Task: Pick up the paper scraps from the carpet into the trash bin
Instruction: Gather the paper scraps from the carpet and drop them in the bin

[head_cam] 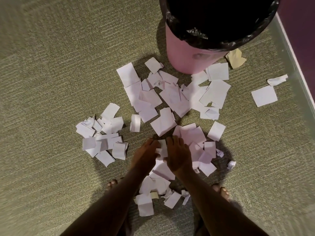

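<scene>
Many white paper scraps (pixel 172 97) lie scattered over the green carpet (pixel 51 74), with a separate heap (pixel 102 137) at the left. The pink trash bin (pixel 184 55) with a black liner stands at the top, just beyond the scraps. My left hand (pixel 145 154) and my right hand (pixel 179 155) are down on the carpet side by side, both curled around a small bunch of scraps (pixel 162 148) pressed between them. More scraps lie under my forearms.
A purple wall (pixel 300 31) with a pale baseboard runs down the right side. A tan crumpled paper (pixel 236 58) lies right of the bin. My bare feet (pixel 111 183) flank the scraps at the bottom.
</scene>
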Demonstrator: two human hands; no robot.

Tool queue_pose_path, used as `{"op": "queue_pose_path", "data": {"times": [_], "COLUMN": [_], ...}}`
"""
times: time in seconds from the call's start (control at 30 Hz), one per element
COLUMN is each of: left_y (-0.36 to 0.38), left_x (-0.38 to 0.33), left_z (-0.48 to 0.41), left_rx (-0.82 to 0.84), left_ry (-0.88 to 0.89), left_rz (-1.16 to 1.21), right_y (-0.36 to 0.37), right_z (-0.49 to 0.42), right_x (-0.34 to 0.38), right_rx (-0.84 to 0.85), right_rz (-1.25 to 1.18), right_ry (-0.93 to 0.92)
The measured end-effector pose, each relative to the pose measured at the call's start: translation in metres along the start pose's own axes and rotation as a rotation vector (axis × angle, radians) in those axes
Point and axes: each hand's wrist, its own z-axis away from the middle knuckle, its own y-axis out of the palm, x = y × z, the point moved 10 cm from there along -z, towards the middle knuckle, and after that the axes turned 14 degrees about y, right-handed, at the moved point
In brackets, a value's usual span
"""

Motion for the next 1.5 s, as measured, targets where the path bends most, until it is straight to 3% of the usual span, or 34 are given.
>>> {"op": "queue_pose_path", "data": {"times": [0.17,0.27,0.37,0.47,0.67,0.77,0.93,1.1,1.27,1.5], "left_y": [0.003,0.000,-0.009,-0.024,-0.070,-0.098,-0.144,-0.212,-0.281,-0.311], "left_x": [0.005,-0.001,-0.005,0.000,0.008,-0.004,-0.043,-0.098,-0.157,-0.193], "left_z": [-0.003,-0.010,-0.016,-0.012,0.009,0.013,0.004,-0.027,-0.061,-0.115], "left_rx": [-0.056,-0.027,-0.006,-0.087,-0.233,-0.312,-0.478,-0.496,-0.524,-0.654], "left_ry": [-0.058,-0.018,0.000,-0.099,-0.435,-0.505,-0.544,-0.462,-0.315,-0.477], "left_rz": [0.116,0.142,0.074,0.092,0.359,0.445,0.846,0.863,0.963,1.189], "right_y": [0.000,-0.010,-0.014,-0.035,-0.078,-0.115,-0.186,-0.272,-0.371,-0.412], "right_z": [-0.002,-0.004,-0.005,-0.003,-0.007,-0.006,-0.004,0.002,0.005,-0.023], "right_x": [-0.005,0.001,0.009,0.013,-0.016,-0.025,-0.031,-0.034,-0.033,-0.046], "right_rx": [-0.017,-0.040,-0.004,-0.039,0.034,0.025,0.028,-0.006,-0.120,-0.218], "right_rz": [-0.153,-0.289,-0.259,-0.337,-0.645,-0.767,-0.978,-1.112,-1.244,-1.549], "right_ry": [0.037,-0.036,-0.121,-0.152,0.110,0.195,0.217,0.298,0.235,0.380]}}
